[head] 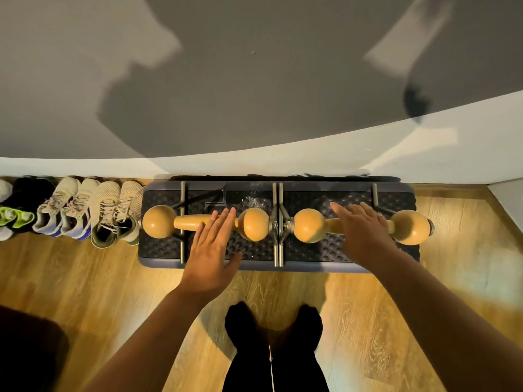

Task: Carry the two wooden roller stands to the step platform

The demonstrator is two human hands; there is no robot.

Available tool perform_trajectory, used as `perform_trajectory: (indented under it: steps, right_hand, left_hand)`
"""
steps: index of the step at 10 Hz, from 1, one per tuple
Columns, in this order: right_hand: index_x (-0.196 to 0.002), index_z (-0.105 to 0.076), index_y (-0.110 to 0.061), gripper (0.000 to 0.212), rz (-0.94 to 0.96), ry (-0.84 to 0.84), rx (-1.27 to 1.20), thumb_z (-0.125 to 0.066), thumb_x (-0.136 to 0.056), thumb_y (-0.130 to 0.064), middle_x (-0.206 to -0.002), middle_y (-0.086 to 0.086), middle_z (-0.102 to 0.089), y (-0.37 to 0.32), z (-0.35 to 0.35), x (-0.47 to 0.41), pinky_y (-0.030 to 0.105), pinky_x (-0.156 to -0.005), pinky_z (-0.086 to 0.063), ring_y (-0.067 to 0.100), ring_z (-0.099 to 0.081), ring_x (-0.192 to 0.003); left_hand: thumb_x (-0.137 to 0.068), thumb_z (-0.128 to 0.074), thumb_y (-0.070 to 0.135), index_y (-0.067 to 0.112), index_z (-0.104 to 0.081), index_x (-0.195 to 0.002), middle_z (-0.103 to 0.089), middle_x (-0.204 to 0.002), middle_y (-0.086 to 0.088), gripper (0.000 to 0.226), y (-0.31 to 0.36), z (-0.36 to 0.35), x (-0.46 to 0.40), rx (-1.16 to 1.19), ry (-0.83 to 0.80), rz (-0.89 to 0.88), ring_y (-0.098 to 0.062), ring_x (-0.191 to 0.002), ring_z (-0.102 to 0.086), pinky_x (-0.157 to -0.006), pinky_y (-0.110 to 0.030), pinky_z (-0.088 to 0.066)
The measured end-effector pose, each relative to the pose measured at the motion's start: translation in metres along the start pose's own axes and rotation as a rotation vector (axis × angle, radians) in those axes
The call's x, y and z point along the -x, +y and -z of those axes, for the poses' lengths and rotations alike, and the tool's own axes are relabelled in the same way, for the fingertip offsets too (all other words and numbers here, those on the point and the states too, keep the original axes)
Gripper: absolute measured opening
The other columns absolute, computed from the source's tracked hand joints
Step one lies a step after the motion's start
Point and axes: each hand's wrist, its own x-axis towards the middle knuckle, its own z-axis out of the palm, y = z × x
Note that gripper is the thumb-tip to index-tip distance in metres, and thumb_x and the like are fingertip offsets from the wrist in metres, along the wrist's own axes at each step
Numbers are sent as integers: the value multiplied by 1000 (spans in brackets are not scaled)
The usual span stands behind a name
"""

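I saw two wooden roller stands, each a smooth tan bar swelling into a round ball at either end, four balls in all, carried on thin grey metal frames. The left roller stand (181, 222) and the right roller stand (311, 225) lay end to end in one line along the dark step platform (254, 253), a long flat block with a dimpled rubbery top and a smoother bluish rim, set on the floor against the far wall. Their inner metal ends met at the middle, just beside each other.

My left hand (210, 254) hovered over the left bar with its fingers (223, 219) straight and slightly spread, gripping nothing; whether they touched the wood I could not tell. My right hand (365, 236) lay over the right bar, fingers (343, 213) loosely spread, hiding the bar's middle; I could not tell contact there either.

On the glossy wood-grain floor (424, 301), to the left of the platform, stood a row of mesh sports shoes (93, 210), about six, the leftmost cut off and blurred. Two feet in black socks (273, 323) stood near me.
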Motion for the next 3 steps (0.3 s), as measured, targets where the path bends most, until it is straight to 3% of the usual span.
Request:
perform_trajectory:
  steps: [1, 3]
  right_hand:
    - [-161, -25, -21, 84, 9, 39, -122, -65, -90, -2, -144, 13, -53, -15, 18, 12, 53, -114, -35, 34, -38, -141]
    - [-156, -40, -20, 64, 174, 206, -373, -61, -96, -17, -145, 12, -58, -45, 63, 40, 50, -105, -47, 33, -50, -134]
  left_hand:
    - [-105, -57, 28, 20, -47, -155, -50, -159, -5, 51, 25, 13, 1, 136, 73, 103, -29, -154, -35, -126, -52, -25]
    - [-106, -51, 42, 23, -53, -149, -63, -144, -9, 47, 68, 53, 7, 219, 54, 152, -30, -132, -55, -106, -51, -48]
